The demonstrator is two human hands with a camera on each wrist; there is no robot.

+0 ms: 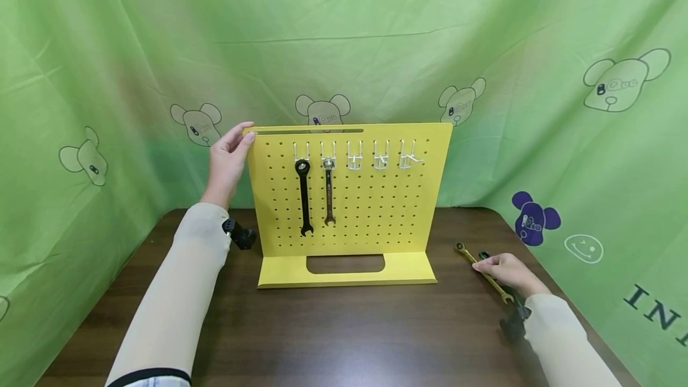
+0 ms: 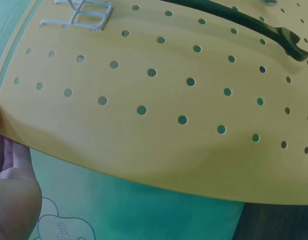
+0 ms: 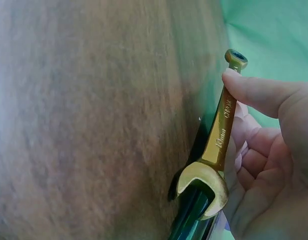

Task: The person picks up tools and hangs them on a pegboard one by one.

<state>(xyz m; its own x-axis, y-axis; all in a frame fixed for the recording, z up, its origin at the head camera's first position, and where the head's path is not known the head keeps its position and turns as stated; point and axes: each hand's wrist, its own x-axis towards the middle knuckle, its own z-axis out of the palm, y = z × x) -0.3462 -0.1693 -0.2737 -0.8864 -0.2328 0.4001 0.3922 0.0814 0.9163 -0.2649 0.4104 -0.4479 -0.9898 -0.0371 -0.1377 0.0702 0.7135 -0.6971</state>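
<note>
A gold combination wrench (image 1: 490, 281) is pinched between the thumb and fingers of my right hand (image 1: 509, 272), at the right side of the table. In the right wrist view, its open end points toward the camera, above a dark green wrench (image 3: 189, 215) partly hidden by it. My left hand (image 1: 226, 163) grips the upper left corner of a yellow pegboard (image 1: 349, 226), thumb in front. On the board's two leftmost hooks hang a black wrench (image 1: 304, 199) and a silver wrench (image 1: 329, 193), ring ends up.
Three white wire hooks (image 1: 381, 160) farther right on the board hold nothing. The board stands upright on its yellow base (image 1: 344, 278) on a dark wooden table (image 1: 344, 333). Behind and beside the table hangs a green curtain (image 1: 376, 64) printed with bear heads.
</note>
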